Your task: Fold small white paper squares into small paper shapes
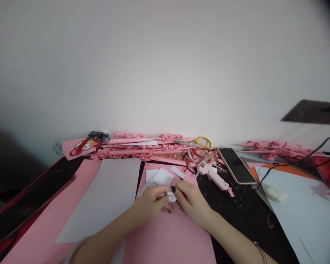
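Observation:
Between my two hands is a small white piece of paper [171, 197], pinched by the fingers of both. My left hand [154, 200] has its thumb on top of the paper and its other fingers curled beneath. From the right side, my right hand [191, 198] grips the paper's edge, its thumb and index finger close together. Just beyond the hands lie several white paper squares [164, 176] and a short white strip [178, 172]. All of this is over a pink sheet [170, 238]. Part of the held paper is hidden by my fingers.
A pink glue gun [213, 176] lies to the right, beside a phone [236, 165]. Yellow-handled scissors [195, 142] rest on pink paper flower stems [143, 150] along the wall. White paper [104, 198] is at left; a white case [276, 193] sits on more paper at right.

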`<state>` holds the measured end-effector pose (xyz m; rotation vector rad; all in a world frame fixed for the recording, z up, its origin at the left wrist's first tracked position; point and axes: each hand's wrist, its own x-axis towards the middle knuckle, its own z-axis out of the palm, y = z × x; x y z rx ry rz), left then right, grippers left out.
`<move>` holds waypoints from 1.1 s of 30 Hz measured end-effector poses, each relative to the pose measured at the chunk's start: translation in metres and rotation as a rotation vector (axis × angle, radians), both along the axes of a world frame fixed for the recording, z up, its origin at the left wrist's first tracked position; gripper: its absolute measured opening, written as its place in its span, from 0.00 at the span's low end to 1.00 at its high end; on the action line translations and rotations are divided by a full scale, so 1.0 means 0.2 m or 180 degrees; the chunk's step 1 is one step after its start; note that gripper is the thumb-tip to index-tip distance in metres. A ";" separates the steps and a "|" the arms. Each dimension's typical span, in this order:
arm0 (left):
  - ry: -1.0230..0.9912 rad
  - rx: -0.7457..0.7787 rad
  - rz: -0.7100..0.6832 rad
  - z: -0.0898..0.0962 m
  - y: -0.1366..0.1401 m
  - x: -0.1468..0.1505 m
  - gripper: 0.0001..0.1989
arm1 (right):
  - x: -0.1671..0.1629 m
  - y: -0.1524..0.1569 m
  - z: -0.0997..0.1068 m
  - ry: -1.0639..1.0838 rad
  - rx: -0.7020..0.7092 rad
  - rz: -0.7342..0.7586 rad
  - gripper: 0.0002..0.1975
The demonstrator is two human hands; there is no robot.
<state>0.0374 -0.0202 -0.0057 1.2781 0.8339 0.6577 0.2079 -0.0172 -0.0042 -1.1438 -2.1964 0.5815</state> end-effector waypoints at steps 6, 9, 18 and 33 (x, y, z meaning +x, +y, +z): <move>-0.0001 -0.0052 0.0043 0.00 0.00 0.00 0.07 | -0.01 0.00 -0.01 -0.0010 -0.0071 0.0238 0.13; 0.0022 -0.0134 0.0088 0.00 0.00 0.00 0.07 | -0.01 0.00 -0.01 0.0079 -0.0088 0.0201 0.14; -0.0199 -0.0123 -0.0006 0.02 0.01 0.00 0.07 | -0.02 0.00 -0.02 0.0276 -0.0246 0.0064 0.15; -0.0021 0.0294 0.0803 0.00 0.02 -0.02 0.07 | 0.00 0.01 0.00 0.0446 -0.0374 0.0295 0.12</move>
